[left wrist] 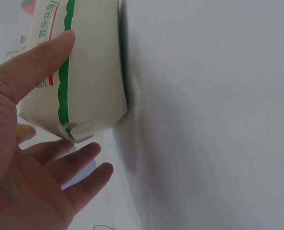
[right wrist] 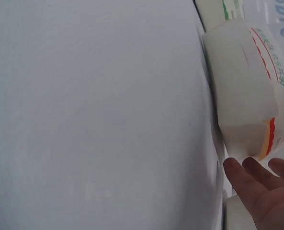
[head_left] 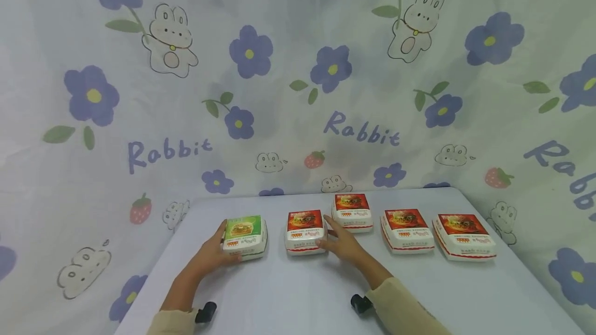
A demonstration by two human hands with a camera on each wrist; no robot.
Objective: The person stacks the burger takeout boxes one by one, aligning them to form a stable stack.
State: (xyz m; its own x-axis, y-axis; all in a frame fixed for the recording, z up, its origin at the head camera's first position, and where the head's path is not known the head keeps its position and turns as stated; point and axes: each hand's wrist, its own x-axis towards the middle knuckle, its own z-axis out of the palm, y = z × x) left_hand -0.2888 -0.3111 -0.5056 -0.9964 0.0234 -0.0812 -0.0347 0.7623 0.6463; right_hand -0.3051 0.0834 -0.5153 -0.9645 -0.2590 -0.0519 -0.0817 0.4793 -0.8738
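A white burger box with a green top [head_left: 243, 232] sits on the left of the table. My left hand [head_left: 210, 256] is at its left side, the thumb [left wrist: 46, 60] lying along the front face and the other fingers spread loosely past the corner. To the right is a burger box with a red top [head_left: 304, 229]. My right hand [head_left: 344, 244] comes up to the right side of that box, fingers stretched out. In the right wrist view, its fingertips [right wrist: 232, 165] are right at the box's lower edge.
Behind my right hand stands another red-topped burger box [head_left: 352, 213]. Two more, a nearer one [head_left: 407, 231] and one at the far right [head_left: 464, 238], sit along the right of the white table [head_left: 288, 299]. A printed rabbit-and-flower cloth [head_left: 279, 92] hangs behind.
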